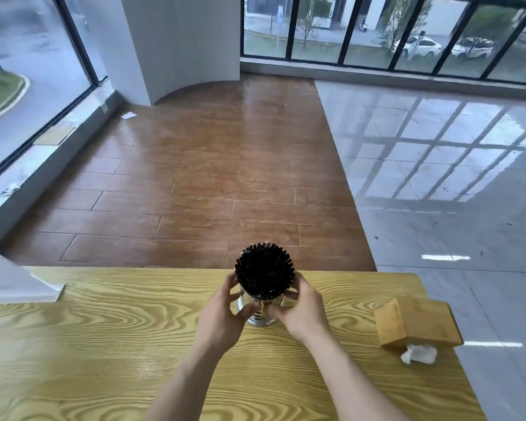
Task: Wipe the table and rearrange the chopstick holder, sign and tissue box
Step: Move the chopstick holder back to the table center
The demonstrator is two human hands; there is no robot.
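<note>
A shiny metal chopstick holder [260, 316] packed with black chopsticks [264, 271] stands on the light wooden table [104, 344] near its far edge. My left hand [222, 314] grips its left side and my right hand [301, 311] grips its right side. A wooden tissue box [416, 325] lies on its side at the table's right edge, with a white tissue [419, 354] sticking out towards me. No sign is visible, unless it is the white object at the left.
A white block-like object [16, 284] sits at the table's far left corner. Beyond the table lie a brown wood-look floor [210, 177] and glossy grey tiles [453, 177]. Windows run along the left and the back.
</note>
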